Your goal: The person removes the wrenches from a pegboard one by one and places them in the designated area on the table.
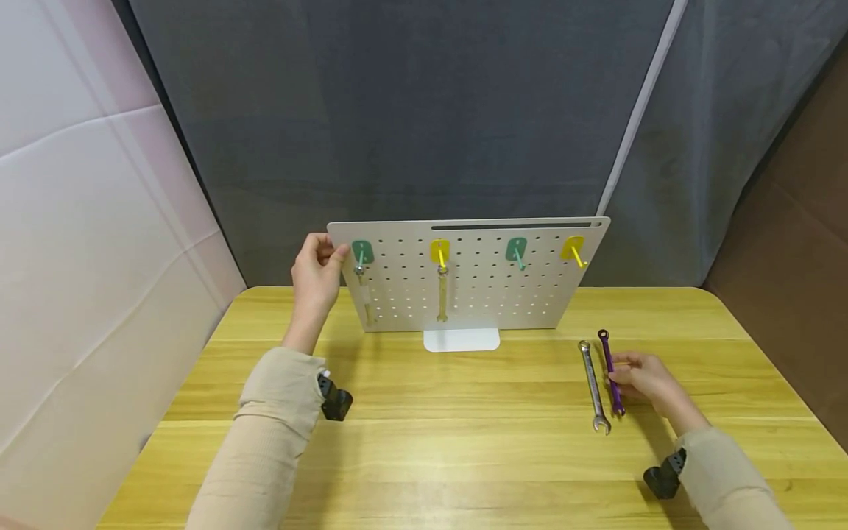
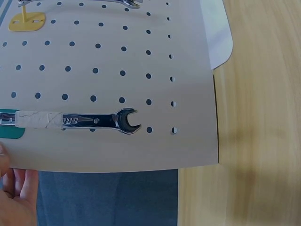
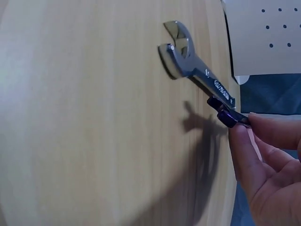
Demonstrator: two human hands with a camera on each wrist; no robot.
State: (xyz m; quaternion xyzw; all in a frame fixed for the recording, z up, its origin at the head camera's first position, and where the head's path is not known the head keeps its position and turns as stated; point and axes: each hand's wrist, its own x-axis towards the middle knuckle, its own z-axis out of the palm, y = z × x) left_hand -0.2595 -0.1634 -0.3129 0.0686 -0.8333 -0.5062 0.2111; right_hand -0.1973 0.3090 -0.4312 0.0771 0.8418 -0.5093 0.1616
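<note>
Left hand (image 1: 318,274): your fingers make a narrow pinch on the upper left edge of the pegboard (image 1: 397,324), with the thumb in front.
Right hand (image 1: 641,379): your fingers pinch the purple wrench (image 1: 607,356) partway along its shaft, over the right side of the bench (image 1: 430,456); its near end looks lifted, judging by the shadow.
Silver wrench (image 1: 592,386): it lies on the bench just left of the purple wrench, open end toward you.
Taped wrench (image 2: 89,121): it hangs from the left green hook (image 1: 362,252), close to your left hand.
Plain wrench (image 1: 442,298): it hangs from the left yellow hook (image 1: 440,250).
Bench risk: a low swing leftward could knock the silver wrench, as the two are so close.
Grip risk: the purple wrench could twist or slip, because your pinch covers little of it and both ends stick out.
Pegboard risk: a tug from your left hand could tip or skid it on its white foot (image 1: 461,340) (a small one, by the look of it), and the jolt could shake the hanging wrenches off.
</note>
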